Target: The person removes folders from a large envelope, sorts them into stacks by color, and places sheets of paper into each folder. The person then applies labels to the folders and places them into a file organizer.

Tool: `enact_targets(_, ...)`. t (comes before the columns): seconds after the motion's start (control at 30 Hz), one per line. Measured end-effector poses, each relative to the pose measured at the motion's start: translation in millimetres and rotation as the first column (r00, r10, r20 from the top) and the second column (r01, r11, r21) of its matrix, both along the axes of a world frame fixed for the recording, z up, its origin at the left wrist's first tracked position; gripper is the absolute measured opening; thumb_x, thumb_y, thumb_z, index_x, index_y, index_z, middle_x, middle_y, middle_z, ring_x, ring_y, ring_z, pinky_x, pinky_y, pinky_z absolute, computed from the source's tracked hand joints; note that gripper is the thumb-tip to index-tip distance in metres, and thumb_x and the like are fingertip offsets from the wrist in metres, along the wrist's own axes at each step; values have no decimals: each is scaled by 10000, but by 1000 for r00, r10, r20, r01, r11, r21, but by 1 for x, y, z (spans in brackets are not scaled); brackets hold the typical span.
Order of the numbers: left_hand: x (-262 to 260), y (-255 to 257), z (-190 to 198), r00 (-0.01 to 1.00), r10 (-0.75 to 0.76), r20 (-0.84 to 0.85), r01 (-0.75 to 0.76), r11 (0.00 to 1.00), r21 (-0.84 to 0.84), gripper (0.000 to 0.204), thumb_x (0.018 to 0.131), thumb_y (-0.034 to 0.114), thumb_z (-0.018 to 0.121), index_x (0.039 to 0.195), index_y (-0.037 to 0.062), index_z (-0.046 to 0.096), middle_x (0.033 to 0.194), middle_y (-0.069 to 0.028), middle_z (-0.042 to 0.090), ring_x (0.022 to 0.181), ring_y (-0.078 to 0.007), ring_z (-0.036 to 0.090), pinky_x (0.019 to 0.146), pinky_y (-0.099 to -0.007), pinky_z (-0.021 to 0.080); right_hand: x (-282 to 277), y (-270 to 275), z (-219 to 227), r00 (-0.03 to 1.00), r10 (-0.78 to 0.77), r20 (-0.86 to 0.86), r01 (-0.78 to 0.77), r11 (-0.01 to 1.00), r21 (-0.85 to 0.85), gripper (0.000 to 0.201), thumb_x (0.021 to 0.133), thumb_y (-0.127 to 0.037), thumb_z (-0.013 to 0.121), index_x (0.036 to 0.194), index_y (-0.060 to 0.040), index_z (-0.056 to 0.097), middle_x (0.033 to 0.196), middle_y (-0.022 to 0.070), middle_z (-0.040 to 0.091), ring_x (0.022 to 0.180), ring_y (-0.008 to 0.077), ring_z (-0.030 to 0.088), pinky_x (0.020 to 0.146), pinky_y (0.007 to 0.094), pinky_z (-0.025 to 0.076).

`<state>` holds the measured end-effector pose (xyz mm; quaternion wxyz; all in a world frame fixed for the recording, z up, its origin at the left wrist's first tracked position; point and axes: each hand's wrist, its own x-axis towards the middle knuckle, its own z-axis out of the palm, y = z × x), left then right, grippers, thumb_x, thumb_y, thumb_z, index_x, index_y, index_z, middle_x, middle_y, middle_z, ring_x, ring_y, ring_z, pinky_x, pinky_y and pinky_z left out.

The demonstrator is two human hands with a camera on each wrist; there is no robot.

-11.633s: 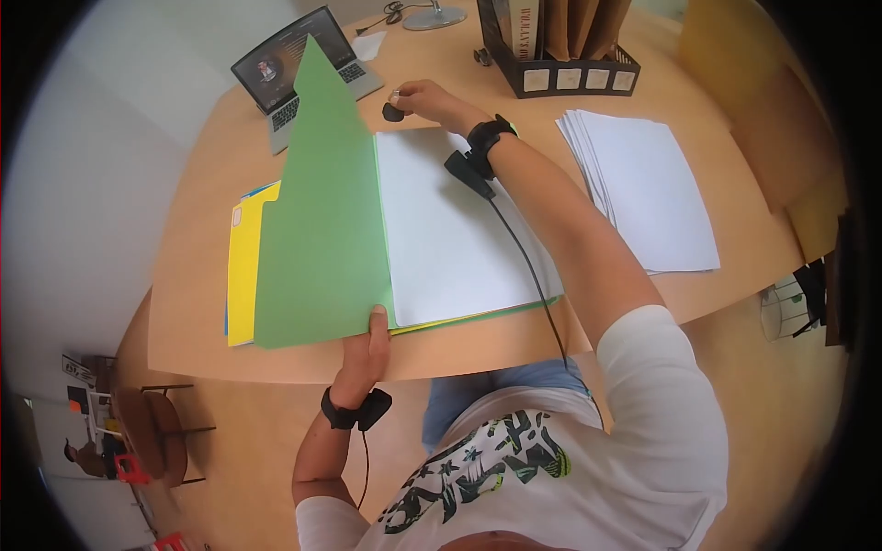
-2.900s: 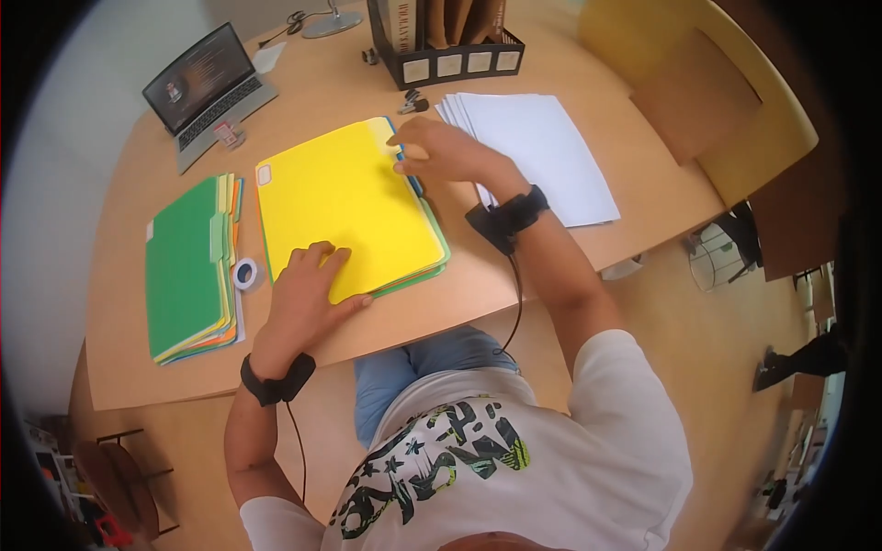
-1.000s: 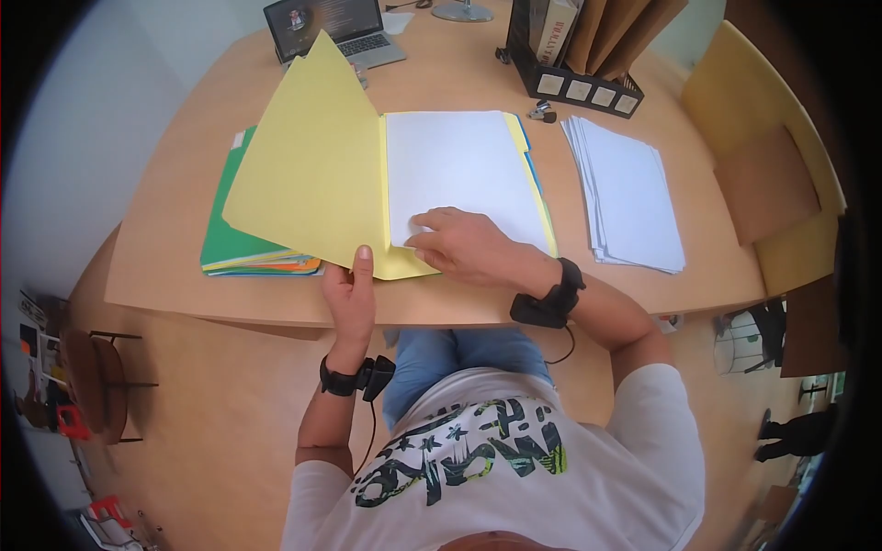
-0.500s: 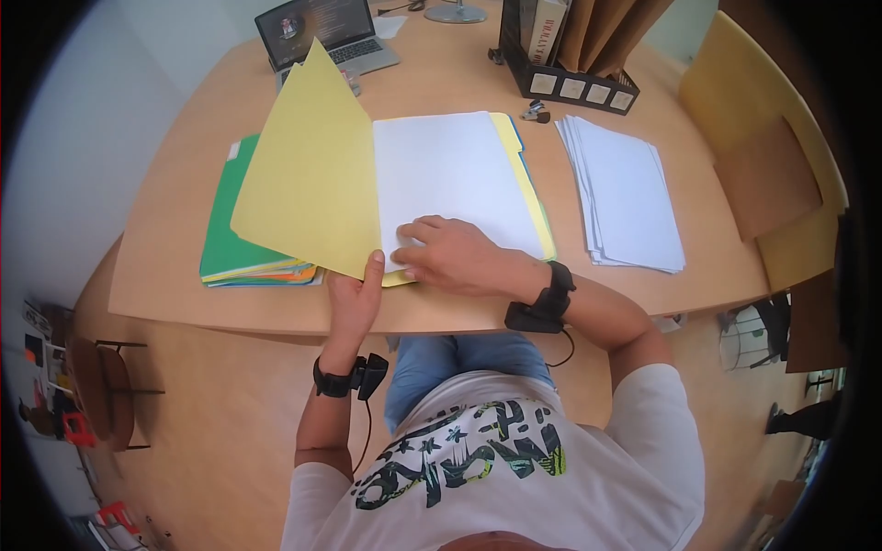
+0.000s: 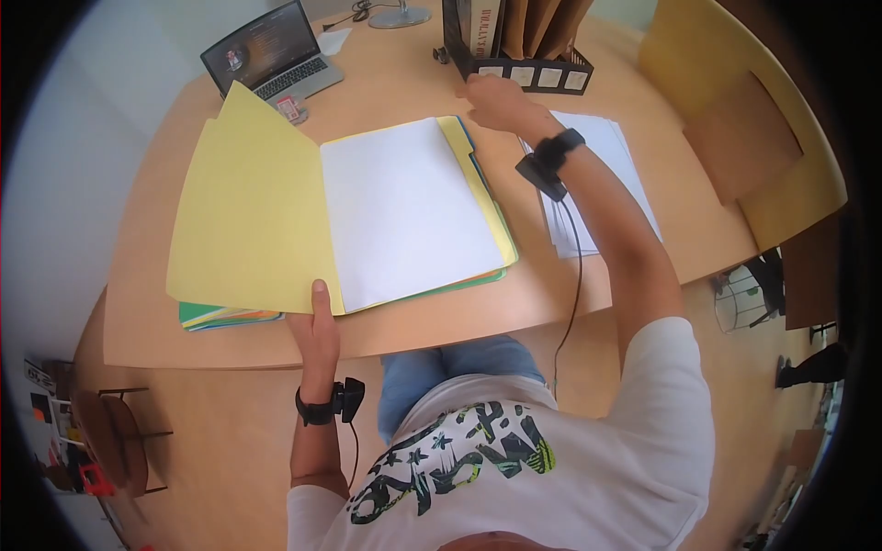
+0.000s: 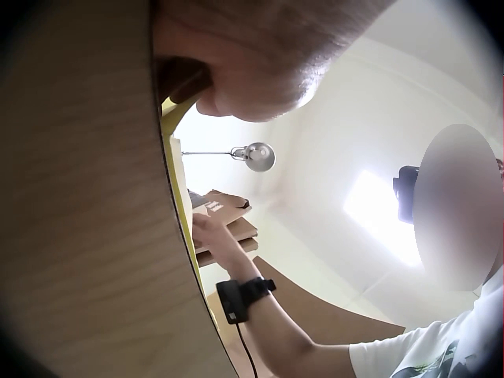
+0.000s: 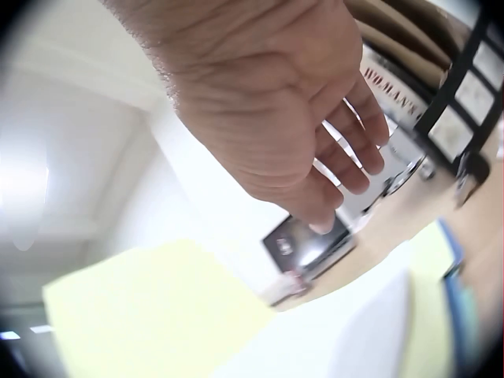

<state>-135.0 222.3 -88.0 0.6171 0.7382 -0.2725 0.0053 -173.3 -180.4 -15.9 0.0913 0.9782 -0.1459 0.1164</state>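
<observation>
A yellow folder (image 5: 243, 207) lies spread on the table, its left cover tilted up and a stack of white paper (image 5: 413, 207) on its right side. My left hand (image 5: 317, 321) grips the folder's near edge by the spine, thumb on top and fingers underneath. In the left wrist view that hand (image 6: 244, 63) fills the top. My right hand (image 5: 505, 103) reaches over the table just in front of the black file organizer (image 5: 574, 81). The right wrist view shows its fingers (image 7: 358, 150) loosely extended with nothing between them, and a black binder clip (image 7: 472, 169) beyond them.
Loose white sheets (image 5: 588, 216) lie under the right forearm. Behind the folder stand a laptop (image 5: 276, 60) and a small red-and-white box (image 5: 292, 110). Green and other folders (image 5: 230, 317) show beneath the raised cover. A lamp base (image 5: 400, 16) is at the back.
My right hand has left the paper's near edge and moved away to the back right, by the organizer. The left hand keeps hold of the folder, whose cover leans further left.
</observation>
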Motion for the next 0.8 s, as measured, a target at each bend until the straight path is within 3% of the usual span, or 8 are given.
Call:
enact_targets(0.27,0,0,4,999,12,-32,-13,999,-32,284,958,191,530,1043,-76,570,969,-81,603,876,-163,546,815,-306,444,19,-49,-52,991,-57,-120,20,957,-288,153,819,-113,565,853,-97,713,952,89,670,972,256,612,832,390,467)
enact_targets(0.4,3,-1,10,991,-65,-119,66,998,6,236,895,131,636,1030,-54,580,963,-50,593,866,-135,539,790,-286,450,28,-57,-54,990,-36,-133,-16,930,-367,119,793,-117,596,779,-100,713,767,59,678,887,253,640,770,376,480)
enact_targets(0.5,3,-1,9,974,-90,-210,96,995,18,303,838,77,676,1084,-63,567,1039,-71,585,931,-156,543,843,-292,438,33,-40,-25,1000,22,16,-17,966,-257,117,783,-105,597,815,-63,701,789,106,673,887,269,639,752,381,485)
enact_targets(0.57,4,-2,6,976,-112,-188,114,993,-1,302,832,68,678,1084,-57,566,1024,-66,585,918,-155,546,836,-290,439,54,-34,-19,947,55,315,-93,990,105,137,787,-127,608,856,-43,691,838,149,664,874,281,636,755,382,484)
enact_targets(0.63,4,-3,4,978,-118,-170,117,993,-16,279,837,71,678,1065,-52,573,998,-59,592,894,-145,547,812,-283,445,79,-23,-15,872,-4,489,-267,834,483,176,816,-152,616,927,-29,675,889,153,658,850,252,627,746,359,483)
enact_targets(0.7,3,-3,3,983,-106,-151,103,994,-30,237,854,84,677,1029,-46,586,963,-52,604,857,-126,547,770,-272,456,102,-7,-16,858,-72,509,-413,491,767,224,867,-183,608,1028,-31,646,962,101,647,886,188,609,785,318,478)
enact_targets(0.77,4,-2,0,989,-102,-106,102,995,-4,227,860,78,666,1035,-44,587,963,-51,607,864,-127,549,777,-273,455,127,7,-26,869,-117,482,-474,86,876,274,918,-215,585,1126,-39,609,1056,35,631,991,129,587,885,286,470)
enact_targets(0.8,4,-1,-2,992,-98,-81,99,995,9,223,863,75,661,1038,-43,587,963,-51,609,868,-127,550,780,-274,455,136,14,-29,876,-149,458,-456,46,889,281,925,-217,577,1141,-38,599,1060,31,630,989,125,589,894,281,464)
